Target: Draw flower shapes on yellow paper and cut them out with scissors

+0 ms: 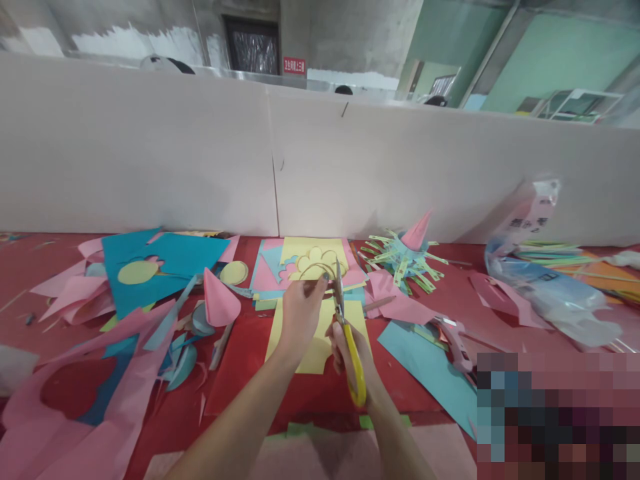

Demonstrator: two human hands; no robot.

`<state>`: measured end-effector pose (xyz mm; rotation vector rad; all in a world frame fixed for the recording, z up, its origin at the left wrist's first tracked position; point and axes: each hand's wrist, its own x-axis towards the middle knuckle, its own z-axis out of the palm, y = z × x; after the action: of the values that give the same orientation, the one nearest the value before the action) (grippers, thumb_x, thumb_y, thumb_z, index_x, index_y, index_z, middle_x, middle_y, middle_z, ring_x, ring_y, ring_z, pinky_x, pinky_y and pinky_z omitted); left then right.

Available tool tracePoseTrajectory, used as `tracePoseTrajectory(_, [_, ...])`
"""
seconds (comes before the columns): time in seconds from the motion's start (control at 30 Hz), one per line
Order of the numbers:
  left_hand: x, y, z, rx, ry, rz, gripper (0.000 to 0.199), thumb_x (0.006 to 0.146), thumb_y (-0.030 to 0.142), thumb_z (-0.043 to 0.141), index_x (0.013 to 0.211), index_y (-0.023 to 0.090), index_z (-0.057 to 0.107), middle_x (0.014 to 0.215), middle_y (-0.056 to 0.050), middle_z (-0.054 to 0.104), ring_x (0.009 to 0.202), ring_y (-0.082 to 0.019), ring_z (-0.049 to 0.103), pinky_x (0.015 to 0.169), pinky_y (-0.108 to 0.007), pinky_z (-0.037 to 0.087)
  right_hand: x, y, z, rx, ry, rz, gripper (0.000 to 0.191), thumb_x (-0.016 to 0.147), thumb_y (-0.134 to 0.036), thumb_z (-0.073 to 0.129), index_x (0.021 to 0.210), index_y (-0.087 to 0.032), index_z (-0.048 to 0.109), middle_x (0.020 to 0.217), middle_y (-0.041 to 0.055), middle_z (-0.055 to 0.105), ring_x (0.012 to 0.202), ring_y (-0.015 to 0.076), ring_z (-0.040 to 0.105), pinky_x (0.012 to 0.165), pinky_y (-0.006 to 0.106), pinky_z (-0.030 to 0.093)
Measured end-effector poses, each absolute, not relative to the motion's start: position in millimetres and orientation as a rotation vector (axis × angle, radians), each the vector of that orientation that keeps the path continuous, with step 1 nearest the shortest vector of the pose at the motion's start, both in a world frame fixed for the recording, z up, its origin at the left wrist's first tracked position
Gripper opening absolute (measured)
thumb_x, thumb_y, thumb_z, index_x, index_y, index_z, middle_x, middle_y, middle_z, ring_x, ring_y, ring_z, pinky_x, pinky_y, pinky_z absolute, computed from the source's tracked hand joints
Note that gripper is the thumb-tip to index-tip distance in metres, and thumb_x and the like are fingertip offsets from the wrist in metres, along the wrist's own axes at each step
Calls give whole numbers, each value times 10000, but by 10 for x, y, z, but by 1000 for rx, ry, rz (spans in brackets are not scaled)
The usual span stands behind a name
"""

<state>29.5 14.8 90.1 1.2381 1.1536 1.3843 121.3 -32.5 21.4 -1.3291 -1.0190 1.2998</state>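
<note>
In the middle of the head view, my left hand [303,317] is closed on a piece of yellow paper [316,270] with a curved, dark-edged outline. My right hand [353,350] grips yellow-handled scissors [357,373], whose blades point away from me just right of the paper. The blades look slightly apart; whether paper lies between them I cannot tell. Under my hands lies a yellow sheet [313,360] on a red board [240,360]. Beyond it, a scalloped yellow flower shape [315,255] is seen among pink and blue sheets.
Left are a pink cone [217,303], a yellow disc [233,273], blue paper [195,250] and pink scraps [125,413]. Right stand a cone-topped spiky green piece [407,253], a pink glue gun [455,340], blue sheet [425,363] and plastic bag [555,293]. A white partition [150,147] stands behind.
</note>
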Motion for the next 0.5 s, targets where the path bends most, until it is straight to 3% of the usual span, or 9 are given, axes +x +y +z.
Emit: tracePoseTrajectory(0.5, [294,141,910,1261,1160,1362,259,762,342,490,712,135,638,771,-79,693,718,-204,647,646,-293,501,1219,-343,214,-1351,-1052,1278,533,652,-705,447,742,-181,471,472,-90,318,307,46,307,272,177,271])
